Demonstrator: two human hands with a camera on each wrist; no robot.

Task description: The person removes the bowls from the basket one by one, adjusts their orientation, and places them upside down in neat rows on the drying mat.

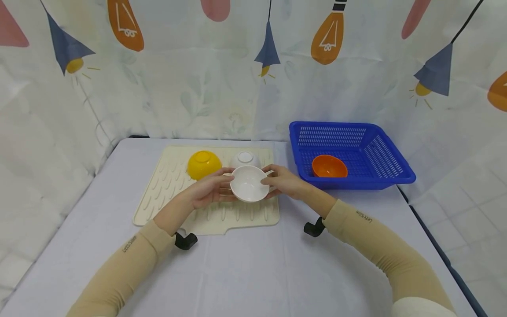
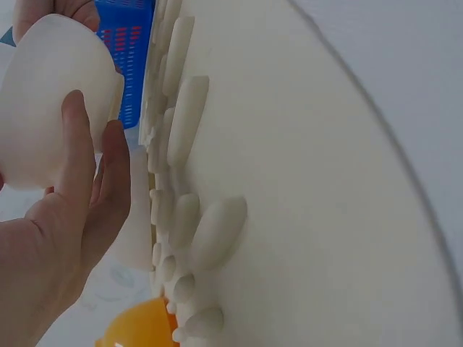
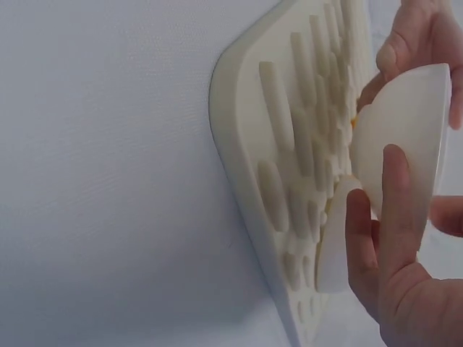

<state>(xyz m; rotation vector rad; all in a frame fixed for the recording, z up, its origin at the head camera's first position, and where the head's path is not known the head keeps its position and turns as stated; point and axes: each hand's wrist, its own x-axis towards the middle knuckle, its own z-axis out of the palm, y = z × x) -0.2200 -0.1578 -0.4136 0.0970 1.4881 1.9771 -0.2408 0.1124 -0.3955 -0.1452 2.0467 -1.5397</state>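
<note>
A white bowl [image 1: 249, 184] is held upright above the cream ribbed drying mat [image 1: 166, 189], its opening facing up. My left hand [image 1: 210, 189] grips its left side and my right hand [image 1: 283, 180] grips its right side. In the left wrist view my fingers [image 2: 87, 166] curl round the white bowl [image 2: 51, 101]. In the right wrist view my fingers [image 3: 394, 217] hold the bowl [image 3: 405, 137] from below. On the mat behind lie a yellow bowl [image 1: 203, 164] and a second white bowl [image 1: 245, 159], both upside down.
A blue plastic basket [image 1: 380, 149] stands right of the mat, with an orange bowl [image 1: 329, 166] in it. A patterned curtain [image 1: 158, 79] closes off the back and sides. The table [image 1: 253, 264] has a pale cloth on it.
</note>
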